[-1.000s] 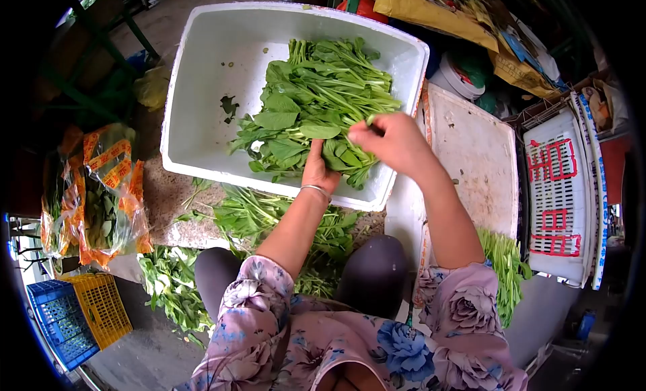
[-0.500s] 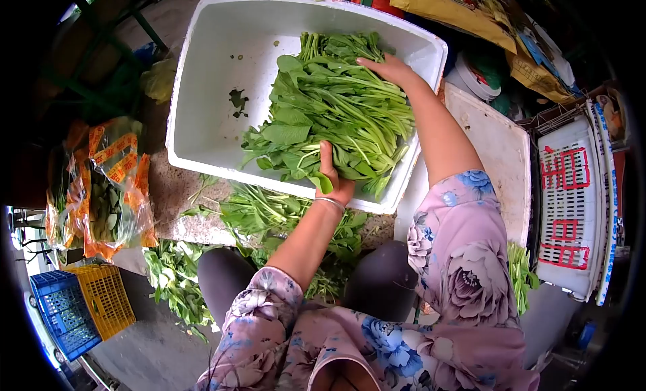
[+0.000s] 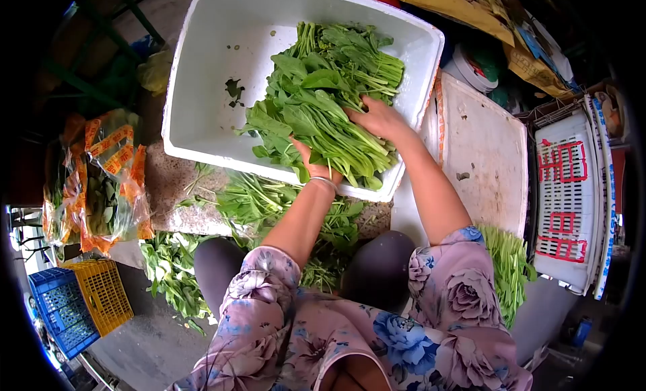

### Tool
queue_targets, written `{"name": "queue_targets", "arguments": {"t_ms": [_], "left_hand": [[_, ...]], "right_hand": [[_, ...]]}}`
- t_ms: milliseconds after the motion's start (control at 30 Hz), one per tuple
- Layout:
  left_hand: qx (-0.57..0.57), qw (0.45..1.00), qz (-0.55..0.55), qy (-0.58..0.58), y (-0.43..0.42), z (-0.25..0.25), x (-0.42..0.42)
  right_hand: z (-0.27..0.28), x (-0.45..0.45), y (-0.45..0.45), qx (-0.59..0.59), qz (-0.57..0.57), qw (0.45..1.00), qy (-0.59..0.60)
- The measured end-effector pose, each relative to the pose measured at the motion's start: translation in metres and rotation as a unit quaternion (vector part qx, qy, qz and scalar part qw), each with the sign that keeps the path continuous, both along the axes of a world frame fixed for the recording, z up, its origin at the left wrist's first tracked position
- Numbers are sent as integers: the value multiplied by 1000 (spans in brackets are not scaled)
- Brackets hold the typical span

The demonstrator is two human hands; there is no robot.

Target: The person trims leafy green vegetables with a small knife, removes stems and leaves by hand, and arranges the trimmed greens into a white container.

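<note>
A heap of leafy greens (image 3: 323,88) with long pale stems lies in the right half of a white foam box (image 3: 208,61). My left hand (image 3: 315,166), with a bracelet at the wrist, curls under the near end of the heap; leaves hide part of its fingers. From the right, my right hand (image 3: 380,119) grips the stems at the middle of the heap, its fingertips sunk among them. Between the two hands lies a near bunch, its stems slanting toward the box's near right corner.
Loose greens (image 3: 256,196) lie below the box, and more (image 3: 171,270) are on the floor at left. Plastic bags with orange print (image 3: 111,182) stand beside blue (image 3: 64,310) and yellow crates (image 3: 104,293). A foam lid (image 3: 484,149) and white crate (image 3: 562,196) are at right.
My right hand has moved from the far right of the heap toward me, onto the nearer stems. My left hand has shifted slightly left and its raised thumb has lowered against the leaves.
</note>
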State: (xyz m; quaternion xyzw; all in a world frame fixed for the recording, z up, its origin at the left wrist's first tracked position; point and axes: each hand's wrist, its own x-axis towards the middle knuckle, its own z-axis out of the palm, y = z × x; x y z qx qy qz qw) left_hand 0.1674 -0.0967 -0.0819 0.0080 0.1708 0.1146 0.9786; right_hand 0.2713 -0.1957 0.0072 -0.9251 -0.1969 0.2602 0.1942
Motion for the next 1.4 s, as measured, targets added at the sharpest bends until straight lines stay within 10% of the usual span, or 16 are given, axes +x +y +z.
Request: {"name": "queue_targets", "arguments": {"t_ms": [333,1033,1400], "left_hand": [[25,997,5,74,-1,13,-3],[-18,999,-40,27,2,8,-5],[-60,996,-49,-36,3,9,-12]], "right_hand": [[0,8,15,-129,-23,981,-143],[-22,75,13,-115,41,992,16],[-17,11,3,121,-78,989,18]]}}
